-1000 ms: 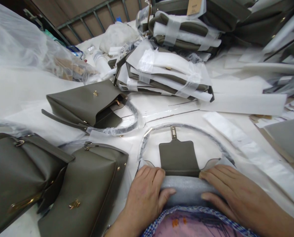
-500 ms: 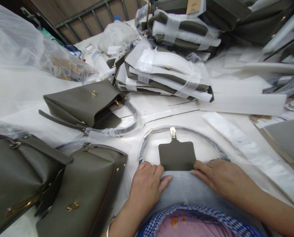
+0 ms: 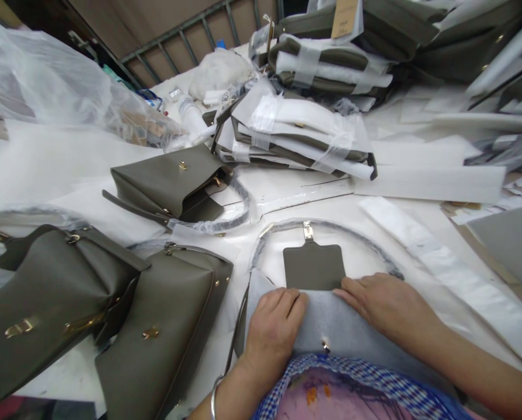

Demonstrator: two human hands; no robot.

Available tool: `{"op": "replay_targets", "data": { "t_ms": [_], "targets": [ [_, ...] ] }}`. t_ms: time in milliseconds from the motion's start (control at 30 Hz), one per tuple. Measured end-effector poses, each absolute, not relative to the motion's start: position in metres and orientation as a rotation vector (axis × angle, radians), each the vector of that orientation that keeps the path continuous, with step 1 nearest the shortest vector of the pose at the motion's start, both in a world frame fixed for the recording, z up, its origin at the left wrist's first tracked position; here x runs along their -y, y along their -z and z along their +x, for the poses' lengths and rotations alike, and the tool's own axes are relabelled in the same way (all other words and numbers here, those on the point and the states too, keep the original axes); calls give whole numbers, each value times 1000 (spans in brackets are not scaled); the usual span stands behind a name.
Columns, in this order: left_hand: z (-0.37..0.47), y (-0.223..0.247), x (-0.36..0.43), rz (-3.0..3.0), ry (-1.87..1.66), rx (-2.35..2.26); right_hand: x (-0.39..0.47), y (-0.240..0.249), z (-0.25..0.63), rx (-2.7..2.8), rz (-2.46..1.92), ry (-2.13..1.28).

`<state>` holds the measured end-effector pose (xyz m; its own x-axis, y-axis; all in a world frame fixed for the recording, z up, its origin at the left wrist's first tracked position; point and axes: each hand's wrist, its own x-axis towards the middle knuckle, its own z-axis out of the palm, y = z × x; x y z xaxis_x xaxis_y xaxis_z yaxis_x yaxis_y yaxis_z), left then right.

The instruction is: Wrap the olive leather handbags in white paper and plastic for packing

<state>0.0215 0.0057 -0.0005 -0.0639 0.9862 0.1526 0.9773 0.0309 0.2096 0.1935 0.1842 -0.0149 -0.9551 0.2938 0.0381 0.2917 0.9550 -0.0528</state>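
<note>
In front of me lies an olive-green handbag, its front covered by a thin, see-through greyish protective sheet (image 3: 305,318). A gold lock (image 3: 325,346) shows at the sheet's lower middle. Beyond the sheet's upper edge the bag's flap tab (image 3: 314,267) lies flat, with a gold clasp plate (image 3: 308,231) at its tip. A plastic-wrapped handle (image 3: 352,232) arches around it. My left hand (image 3: 275,324) has its fingers curled over the sheet's upper edge, left of the tab. My right hand (image 3: 381,303) pinches that edge by the tab's right corner.
Two olive handbags (image 3: 169,326) lie at the left, overlapping. Another open handbag (image 3: 164,178) rests on its side beyond them. Bags wrapped in white padding (image 3: 305,131) are stacked at the back. White foam strips (image 3: 418,251) lie to the right, beside a grey board (image 3: 506,251).
My left hand has moved up and right, its thumb now tucked in. The sheet's upper edge sits slightly higher, and the gold lock has come into view. The camera has turned a little left.
</note>
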Motion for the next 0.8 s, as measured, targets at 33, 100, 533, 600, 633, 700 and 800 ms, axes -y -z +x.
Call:
{"op": "replay_targets", "data": {
  "t_ms": [33,100,533,600,633,700,800],
  "targets": [
    [23,1,-1,2132,-396,-2202,-184,15,194,3057,-452,-54],
    [24,2,8,2151,-327,-2137,-184,17,195,3055,-447,-18],
    [28,-7,20,2078,-223,-1907,-178,2,199,3033,-400,-197],
    [28,-6,20,2096,-222,-1911,-168,-2,208,2959,-280,-265],
    [27,-6,21,2109,-224,-1909,-161,-2,214,2945,-230,-290],
    [25,-6,22,2133,-228,-1896,-148,1,225,2959,-160,-321],
    [21,-6,25,2175,-229,-1848,-137,11,236,2995,-143,-334]
  ]
}}
